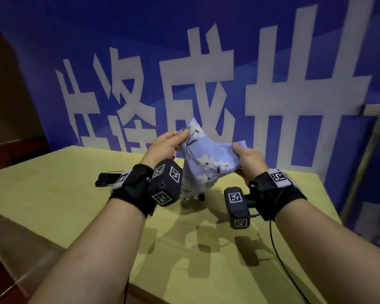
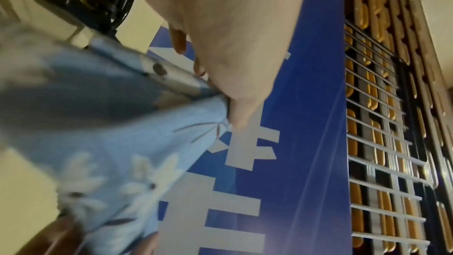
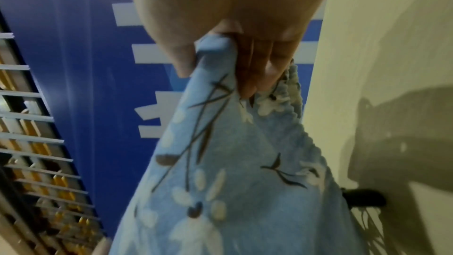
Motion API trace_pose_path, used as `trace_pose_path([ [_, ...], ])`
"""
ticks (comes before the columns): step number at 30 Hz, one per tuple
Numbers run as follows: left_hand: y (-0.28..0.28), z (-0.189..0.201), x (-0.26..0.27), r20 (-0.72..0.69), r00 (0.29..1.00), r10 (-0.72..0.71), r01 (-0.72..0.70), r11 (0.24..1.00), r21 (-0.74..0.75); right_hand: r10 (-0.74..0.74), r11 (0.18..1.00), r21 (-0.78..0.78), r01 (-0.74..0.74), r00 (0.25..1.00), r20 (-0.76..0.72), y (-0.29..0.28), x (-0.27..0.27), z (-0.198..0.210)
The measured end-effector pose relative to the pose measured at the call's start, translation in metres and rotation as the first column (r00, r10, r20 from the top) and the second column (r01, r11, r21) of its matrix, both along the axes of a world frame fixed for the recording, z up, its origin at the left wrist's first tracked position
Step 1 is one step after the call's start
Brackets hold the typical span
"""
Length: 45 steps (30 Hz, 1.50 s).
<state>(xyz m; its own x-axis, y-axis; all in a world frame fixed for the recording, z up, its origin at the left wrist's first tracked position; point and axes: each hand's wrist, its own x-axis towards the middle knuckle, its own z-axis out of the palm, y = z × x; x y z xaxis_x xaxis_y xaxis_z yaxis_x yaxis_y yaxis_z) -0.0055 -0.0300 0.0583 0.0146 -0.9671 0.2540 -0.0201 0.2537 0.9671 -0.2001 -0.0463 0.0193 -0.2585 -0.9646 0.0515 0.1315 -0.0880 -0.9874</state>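
Across the whole upper frame of the head view, a blue banner [image 1: 272, 51] with big white characters, upright behind everything. Below it, a pale yellow worktop [image 1: 53, 194], spread over the lower middle and crossed by the shadows of both arms. At the right edge, a metal rail [image 1: 373, 110].

Centre frame, held up over the worktop: a light-blue flowered cloth [image 1: 203, 160], sagging between two raised corners, lower end hanging toward the surface; touching it or not, impossible to tell.

Left of centre, the left hand [image 1: 165, 144], grip closed to a pinch of thumb and fingertips on the higher corner. Right of centre, the right hand [image 1: 250, 160], grip clamped on the other corner, thumb on top, fingers curled beneath.

Middle left on the worktop, a black gadget [image 1: 105, 179], partly hidden behind the left wrist strap. Just under the hanging cloth, a small black piece [image 1: 201, 196], mostly covered, too hidden to identify.
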Motion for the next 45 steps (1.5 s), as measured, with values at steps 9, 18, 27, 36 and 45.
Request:
trace_pose_path([
  [9,0.000,-0.003,-0.015,0.143,0.989,0.046,-0.063,0.992,0.112,-0.068,0.997,0.019,0.070,0.994,-0.091,0.015,-0.047,-0.008],
  [18,0.013,0.014,-0.002,0.179,0.948,0.264,-0.290,0.947,0.137,-0.148,0.983,-0.158,0.091,0.906,-0.396,0.027,-0.048,0.002],
  [27,0.019,0.007,-0.004,0.209,0.957,0.204,-0.209,0.978,0.006,0.121,0.992,0.020,-0.127,0.971,0.207,0.031,-0.025,0.019],
  [36,0.025,0.005,-0.028,0.540,0.840,-0.056,0.132,0.986,-0.104,0.353,0.923,-0.144,-0.358,0.633,0.689,0.062,-0.005,0.057],
  [45,0.018,0.013,-0.042,0.187,0.980,-0.074,0.101,0.986,-0.136,0.371,0.927,-0.102,-0.360,0.920,0.127,0.049,-0.012,0.050],
])
